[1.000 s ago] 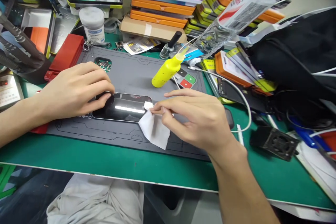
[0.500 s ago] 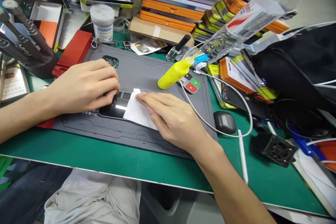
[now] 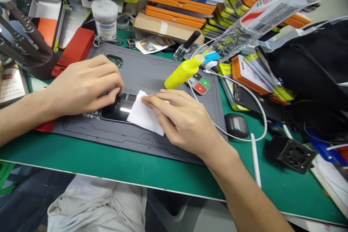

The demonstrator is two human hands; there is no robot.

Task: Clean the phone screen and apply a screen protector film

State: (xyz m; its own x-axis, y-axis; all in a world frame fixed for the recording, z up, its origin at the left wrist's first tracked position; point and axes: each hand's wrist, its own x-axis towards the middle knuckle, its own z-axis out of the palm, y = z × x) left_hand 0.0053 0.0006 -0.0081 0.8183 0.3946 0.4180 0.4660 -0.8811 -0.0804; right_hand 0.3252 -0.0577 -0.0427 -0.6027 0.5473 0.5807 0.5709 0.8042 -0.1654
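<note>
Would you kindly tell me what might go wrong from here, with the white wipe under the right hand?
Pressing with the right hand through the white wipe could shift the glossy black screen if the left hand, at its other end, doesn't steady it. The yellow bottle is just beyond the right hand, so a wide stroke might knock it.

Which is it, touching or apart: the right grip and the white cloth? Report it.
Touching. The head view shows the right grip with fingertips directly on the white cloth, no gap between.

Bright, fairly even light; a white glare streak sits on the dark screen (image 3: 115,111); detail softens toward the bench's (image 3: 108,161) right edge.
</note>
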